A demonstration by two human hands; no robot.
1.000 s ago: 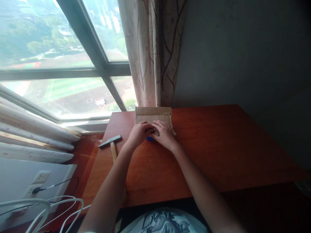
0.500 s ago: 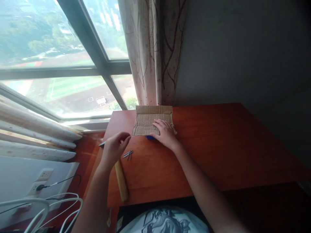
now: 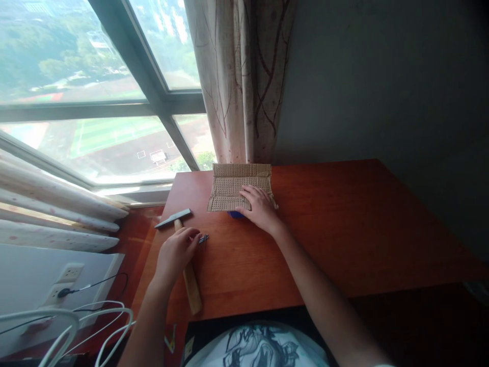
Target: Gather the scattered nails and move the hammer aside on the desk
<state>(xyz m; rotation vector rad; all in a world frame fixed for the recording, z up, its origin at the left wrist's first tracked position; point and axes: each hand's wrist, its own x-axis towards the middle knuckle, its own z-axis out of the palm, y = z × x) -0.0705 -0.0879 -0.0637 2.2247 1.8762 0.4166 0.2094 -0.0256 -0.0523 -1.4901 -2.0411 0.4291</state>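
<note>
My right hand (image 3: 262,208) lies on a piece of corrugated cardboard (image 3: 229,187) full of small holes in rows, fingers spread over its right part and thumb near its front edge. Beneath the cardboard a bit of a blue object (image 3: 236,214) shows. My left hand (image 3: 178,250), fingers curled together, is at a small pile of metal nails (image 3: 205,238); it covers part of the pile, and whether a nail is between the fingertips is hidden. Under that hand lies a hammer (image 3: 192,290) with a wooden handle and a grey metal head (image 3: 173,218).
The reddish-brown wooden table (image 3: 336,229) extends far to the right. Its left edge is close to the hammer head. A window (image 3: 114,148) and curtains (image 3: 229,76) stand behind and to the left. White cables (image 3: 114,316) and a wall socket (image 3: 71,273) are at lower left.
My left hand has moved down and back from beside the cardboard's left corner to the nails, uncovering the hammer head. My right hand stays on the cardboard.
</note>
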